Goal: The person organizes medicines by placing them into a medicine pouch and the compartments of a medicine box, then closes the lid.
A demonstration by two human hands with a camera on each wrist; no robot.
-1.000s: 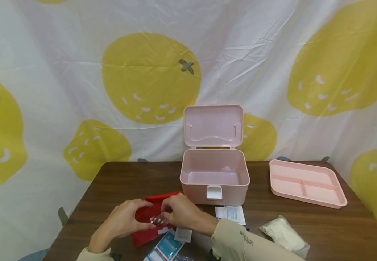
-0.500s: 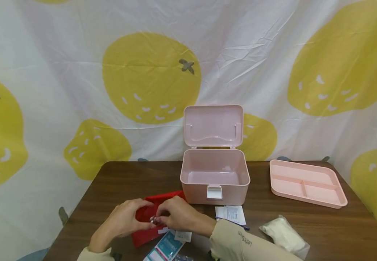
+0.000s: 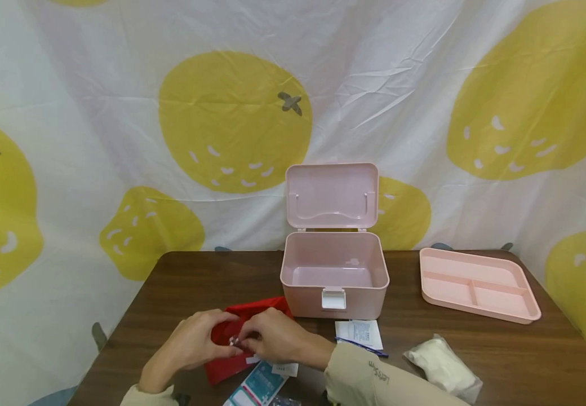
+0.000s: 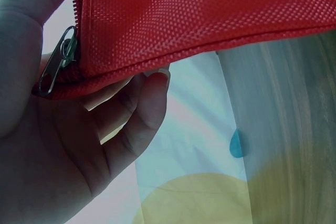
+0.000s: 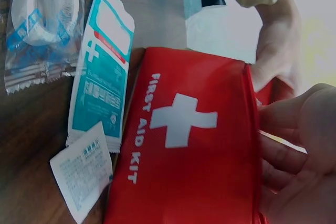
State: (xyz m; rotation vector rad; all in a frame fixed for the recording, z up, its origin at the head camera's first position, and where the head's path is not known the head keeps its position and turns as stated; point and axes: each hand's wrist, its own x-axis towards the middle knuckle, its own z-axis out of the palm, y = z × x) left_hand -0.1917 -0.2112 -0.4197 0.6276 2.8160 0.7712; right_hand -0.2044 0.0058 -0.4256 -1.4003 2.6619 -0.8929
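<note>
A red first aid kit pouch (image 5: 226,85) with a white cross lies at the table's front left, its zipped side parted. My left hand (image 3: 194,341) holds the pouch open at one end, thumb and fingers spread at the opening; the metal zipper pull (image 4: 59,61) hangs beside the palm in the left wrist view. At the mouth of the pouch, my right hand (image 3: 280,338) pinches a small shiny, see-through packet (image 3: 233,341) with light spots. Most of that packet is hidden by the fingers and the red cloth.
Beside the pouch lie a teal-and-white packet (image 5: 100,77), a small white sachet (image 5: 84,174) and a bagged tape roll (image 5: 44,9). A pink lidded box (image 3: 333,270) stands open behind. Rightward are a blue pen-like stick (image 3: 361,347), a bagged white bundle (image 3: 445,366) and a divided pink tray (image 3: 475,287).
My right hand has shifted slightly left and down, taking the small shiny packet deeper into the pouch, so less of it shows. The left hand stays in place.
</note>
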